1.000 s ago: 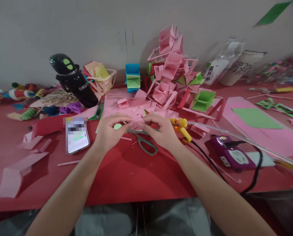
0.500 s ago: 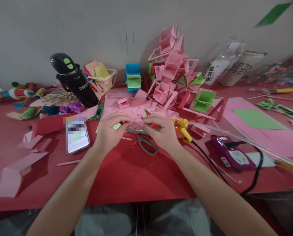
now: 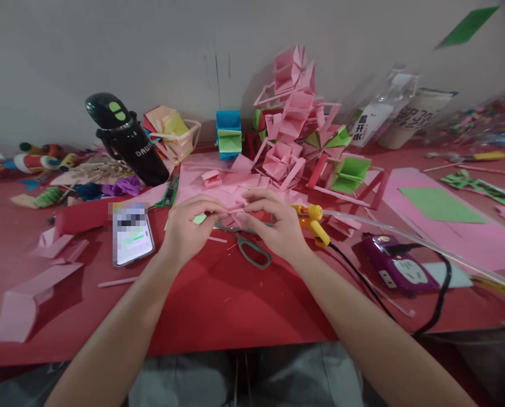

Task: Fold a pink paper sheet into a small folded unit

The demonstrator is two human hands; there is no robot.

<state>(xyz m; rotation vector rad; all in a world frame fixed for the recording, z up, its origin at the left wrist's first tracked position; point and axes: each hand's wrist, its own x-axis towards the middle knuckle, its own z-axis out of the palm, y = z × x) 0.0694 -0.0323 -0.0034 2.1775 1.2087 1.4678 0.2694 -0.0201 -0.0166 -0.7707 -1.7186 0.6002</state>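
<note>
Between my two hands is a small piece of folded pink paper (image 3: 234,208), held above the red table. My left hand (image 3: 195,226) pinches its left end between thumb and forefinger. My right hand (image 3: 278,220) is at its right end, the thumb pressed on the paper and the forefinger raised a little behind it; the other fingertips are partly hidden. Just below my hands lie scissors (image 3: 255,252) with grey-green handles, their blades partly covered. To the right of my right hand rests a yellow hot glue gun (image 3: 314,221) with a clear glue stick in its back.
Behind my hands stands a pile of pink folded-paper boxes (image 3: 292,113). A phone (image 3: 134,234) and a black bottle (image 3: 131,141) are on the left. On the right are a purple power strip (image 3: 399,265), pink sheets (image 3: 426,226) and a plastic bottle (image 3: 379,107).
My right forefinger has lifted and spread away from the thumb, showing more of the pink paper. My left hand keeps its pinch in nearly the same place.
</note>
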